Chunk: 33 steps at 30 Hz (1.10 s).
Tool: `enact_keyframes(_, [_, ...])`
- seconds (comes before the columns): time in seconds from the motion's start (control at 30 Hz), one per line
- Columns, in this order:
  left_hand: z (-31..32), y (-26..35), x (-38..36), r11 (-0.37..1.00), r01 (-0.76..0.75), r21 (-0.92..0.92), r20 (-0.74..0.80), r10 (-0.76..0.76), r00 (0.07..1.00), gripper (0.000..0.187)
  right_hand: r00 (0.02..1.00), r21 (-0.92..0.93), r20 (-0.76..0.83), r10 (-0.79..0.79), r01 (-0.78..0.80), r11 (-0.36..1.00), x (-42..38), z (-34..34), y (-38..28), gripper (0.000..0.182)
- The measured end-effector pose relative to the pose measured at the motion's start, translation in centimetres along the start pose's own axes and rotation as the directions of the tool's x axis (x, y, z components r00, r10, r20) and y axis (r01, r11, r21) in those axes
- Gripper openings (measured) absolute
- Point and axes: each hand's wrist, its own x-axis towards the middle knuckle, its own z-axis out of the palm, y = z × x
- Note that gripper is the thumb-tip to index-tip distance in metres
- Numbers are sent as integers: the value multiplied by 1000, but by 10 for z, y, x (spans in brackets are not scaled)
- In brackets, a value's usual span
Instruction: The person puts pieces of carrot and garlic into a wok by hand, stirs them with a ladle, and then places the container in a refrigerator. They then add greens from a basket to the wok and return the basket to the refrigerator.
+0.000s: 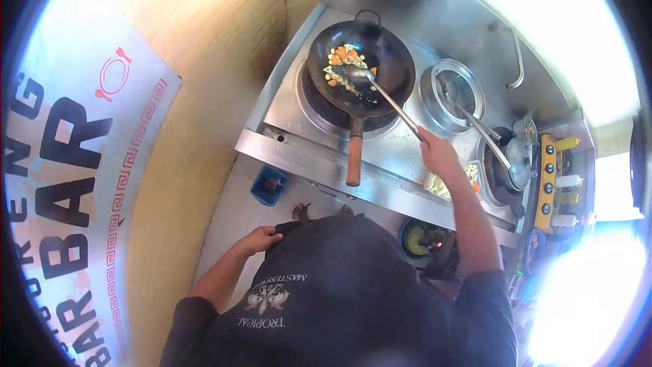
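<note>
My right hand (438, 154) is closed around the handle of a long metal ladle (396, 105). The ladle's bowl rests among chopped orange and pale pieces of food (345, 59) inside a black wok (390, 61). The wok sits on a stove burner, its wooden handle (354, 160) pointing toward me with no hand on it. Low on the left, my left hand (261, 239) has its fingers curled against the edge of my dark shirt (326, 278). Whatever is between those fingers is hidden.
Right of the wok stands a round metal pot (435, 105) with a utensil across it. Chopped vegetables (441, 183) lie near my right forearm. Farther right are a lidded pan (518, 163) and a yellow rack (545, 183) with bottles. A blue bin (269, 185) is on the floor.
</note>
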Motion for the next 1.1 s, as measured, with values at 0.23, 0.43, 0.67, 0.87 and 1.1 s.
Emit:
enact_keyframes(0.23, [1, -54, 24, 895, 126, -428, 95, -94, 991, 47, 993, 255, -102, -52, 76, 964, -8, 0, -3, 35])
enact_keyframes(0.43, [3, -90, 18, 877, 152, -455, 109, -114, 987, 35, 979, 338, -201, -43, 110, 935, 36, 36, -15, 35])
enact_keyframes(0.67, [7, -53, 15, 956, -116, -271, -426, -11, 905, 14, 992, 286, -83, -92, 112, 952, -21, -23, -4, 35])
enact_keyframes(0.87, [25, -53, 70, 963, -183, -197, -282, 123, 952, 15, 999, 397, -5, -49, 47, 916, -45, -18, 24, 36])
enact_keyframes(1.1, [-2, 25, 103, 902, 45, -429, -231, -158, 960, 26, 982, 371, -179, -63, 127, 920, 33, 22, -17, 34])
